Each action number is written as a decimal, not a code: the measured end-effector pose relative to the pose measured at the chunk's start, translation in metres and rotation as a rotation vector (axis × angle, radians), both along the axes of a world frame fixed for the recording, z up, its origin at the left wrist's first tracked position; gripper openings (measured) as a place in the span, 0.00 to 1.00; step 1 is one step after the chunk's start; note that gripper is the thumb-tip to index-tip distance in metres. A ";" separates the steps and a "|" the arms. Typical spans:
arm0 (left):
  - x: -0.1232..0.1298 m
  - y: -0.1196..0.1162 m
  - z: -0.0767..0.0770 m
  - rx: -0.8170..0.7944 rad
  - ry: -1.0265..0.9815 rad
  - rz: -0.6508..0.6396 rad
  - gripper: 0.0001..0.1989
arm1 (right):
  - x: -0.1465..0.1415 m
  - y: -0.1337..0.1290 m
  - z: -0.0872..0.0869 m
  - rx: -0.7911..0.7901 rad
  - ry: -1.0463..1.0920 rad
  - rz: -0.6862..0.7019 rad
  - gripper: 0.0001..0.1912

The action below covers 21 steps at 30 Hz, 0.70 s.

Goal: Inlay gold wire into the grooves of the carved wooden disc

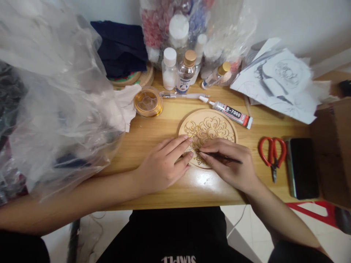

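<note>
The round board lies flat on the desk, so the left hand, fingers loosely spread, should steady its edge while the right hand, fingers pinching the dark tool, works the gold wire gently.
</note>
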<state>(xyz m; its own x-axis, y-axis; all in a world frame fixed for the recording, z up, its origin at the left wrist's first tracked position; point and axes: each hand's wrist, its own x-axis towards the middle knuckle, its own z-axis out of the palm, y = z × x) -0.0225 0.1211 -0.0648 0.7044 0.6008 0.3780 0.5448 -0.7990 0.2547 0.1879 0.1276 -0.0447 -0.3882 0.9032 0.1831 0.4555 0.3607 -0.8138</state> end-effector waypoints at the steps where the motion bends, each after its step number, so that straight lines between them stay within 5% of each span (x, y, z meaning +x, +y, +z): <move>1: 0.000 0.000 0.000 0.001 0.000 -0.001 0.12 | 0.000 0.000 0.000 0.009 -0.008 0.003 0.06; 21: 0.001 0.001 0.002 0.014 -0.015 0.000 0.12 | -0.010 -0.016 -0.002 0.228 -0.108 -0.033 0.09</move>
<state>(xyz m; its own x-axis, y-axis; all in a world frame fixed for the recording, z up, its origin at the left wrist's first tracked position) -0.0219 0.1216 -0.0626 0.6989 0.5950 0.3968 0.5407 -0.8028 0.2513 0.1783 0.1113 -0.0468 -0.3877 0.8556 0.3430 0.5496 0.5133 -0.6591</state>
